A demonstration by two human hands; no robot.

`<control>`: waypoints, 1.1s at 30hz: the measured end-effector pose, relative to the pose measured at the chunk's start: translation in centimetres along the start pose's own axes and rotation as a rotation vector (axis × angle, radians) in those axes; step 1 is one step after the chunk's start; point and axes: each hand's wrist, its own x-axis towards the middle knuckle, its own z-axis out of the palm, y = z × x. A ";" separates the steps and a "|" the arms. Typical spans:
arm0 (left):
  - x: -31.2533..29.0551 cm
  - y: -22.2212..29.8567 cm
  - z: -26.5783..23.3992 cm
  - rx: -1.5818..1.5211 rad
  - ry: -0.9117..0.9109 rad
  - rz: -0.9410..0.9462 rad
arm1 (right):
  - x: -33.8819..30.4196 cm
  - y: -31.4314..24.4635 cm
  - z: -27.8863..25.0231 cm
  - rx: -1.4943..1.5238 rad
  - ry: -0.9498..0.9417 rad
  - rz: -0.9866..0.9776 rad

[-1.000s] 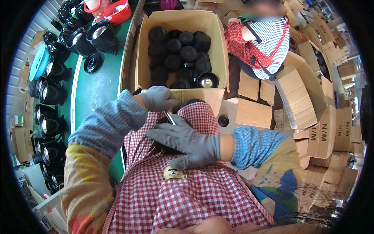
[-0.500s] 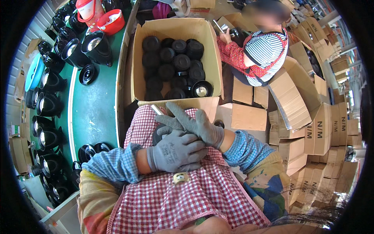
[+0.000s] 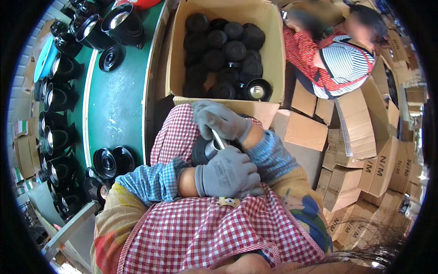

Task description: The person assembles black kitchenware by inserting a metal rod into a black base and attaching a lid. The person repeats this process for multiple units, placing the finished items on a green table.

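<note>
As both hands (image 3: pixel 231 176) (image 3: pixel 221 120) curl, blk piece (image 3: pixel 199 150) lies btwn 'em; can't tell what's pinched.

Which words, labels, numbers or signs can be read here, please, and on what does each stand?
Brown cartons at right: large dark lettering, legible, but I won't copy it.
Gray glove on the left hand: dark print, too small and blurred to read.
I can make out no other text.

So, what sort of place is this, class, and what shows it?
Probably a factory workshop: black containers line a green worktable, and cardboard boxes are piled on the right.
</note>
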 end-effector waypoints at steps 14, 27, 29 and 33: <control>-4.3 -3.3 -7.6 -0.662 0.191 -0.088 | -4.3 -6.1 -4.0 -0.738 -0.120 0.273; 0.5 -1.3 -7.1 -0.332 -0.586 -1.218 | -4.5 -7.1 -1.9 -0.949 -0.186 0.468; 0.2 -2.8 -8.6 -0.345 -0.686 -1.083 | -4.8 -8.4 -0.4 -1.031 -0.145 0.597; 0.5 -5.5 -9.2 0.010 -0.971 -0.735 | -6.6 -10.4 2.6 -1.107 0.113 0.582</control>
